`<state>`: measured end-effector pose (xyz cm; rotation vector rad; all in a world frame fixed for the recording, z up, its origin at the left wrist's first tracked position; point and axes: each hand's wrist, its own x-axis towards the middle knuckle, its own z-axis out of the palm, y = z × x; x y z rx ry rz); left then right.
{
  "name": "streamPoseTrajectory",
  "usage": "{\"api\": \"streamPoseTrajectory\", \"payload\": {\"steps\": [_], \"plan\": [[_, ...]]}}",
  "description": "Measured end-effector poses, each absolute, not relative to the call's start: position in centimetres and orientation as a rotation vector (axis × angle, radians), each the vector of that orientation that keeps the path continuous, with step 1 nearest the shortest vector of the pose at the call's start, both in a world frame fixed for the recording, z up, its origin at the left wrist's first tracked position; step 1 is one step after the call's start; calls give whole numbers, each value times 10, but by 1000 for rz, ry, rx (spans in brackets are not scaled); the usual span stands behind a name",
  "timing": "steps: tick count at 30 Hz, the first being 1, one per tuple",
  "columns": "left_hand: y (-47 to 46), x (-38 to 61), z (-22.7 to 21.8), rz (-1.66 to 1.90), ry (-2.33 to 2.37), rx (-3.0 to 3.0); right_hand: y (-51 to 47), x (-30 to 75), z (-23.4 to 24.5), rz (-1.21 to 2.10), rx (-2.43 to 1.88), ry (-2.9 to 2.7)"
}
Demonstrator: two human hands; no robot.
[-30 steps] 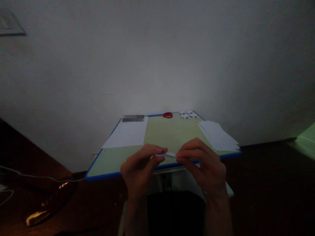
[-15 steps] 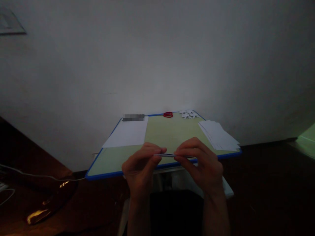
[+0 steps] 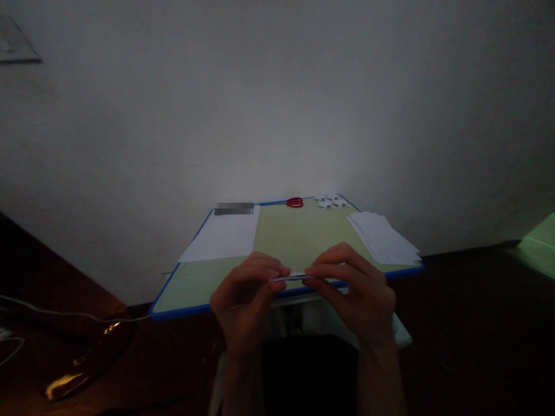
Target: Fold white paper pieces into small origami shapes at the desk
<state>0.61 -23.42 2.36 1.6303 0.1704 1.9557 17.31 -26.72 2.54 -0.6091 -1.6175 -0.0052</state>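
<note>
Between my two hands is a small piece of folded white paper (image 3: 295, 277), seen almost edge-on above the near edge of the table. My left hand (image 3: 248, 300) is closed, pinching its left end between thumb and fingers. The right end sits between the thumb and fingers of my right hand (image 3: 358, 292), also closed in a pinch. Its layers look slightly parted in the middle. How the paper is folded underneath my fingers is hidden.
The pale green table (image 3: 286, 237) has a blue rim. On it lie a white sheet (image 3: 223, 234) at left, red-handled scissors (image 3: 295, 203) at the back, several small folded paper pieces (image 3: 332, 201), and a fanned paper stack (image 3: 385, 238) at right. A wall (image 3: 277, 104) stands behind.
Both hands keep hold of the folded paper. My left hand has shifted slightly left and down, and the right fingers have moved a little along the paper. The view has shifted slightly.
</note>
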Motion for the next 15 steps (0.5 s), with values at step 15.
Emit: {"api": "streamPoseTrajectory", "payload": {"steps": [15], "plan": [[-242,20,29,2096,273,1447,-271,165,34,-108,-537,-1623]]}}
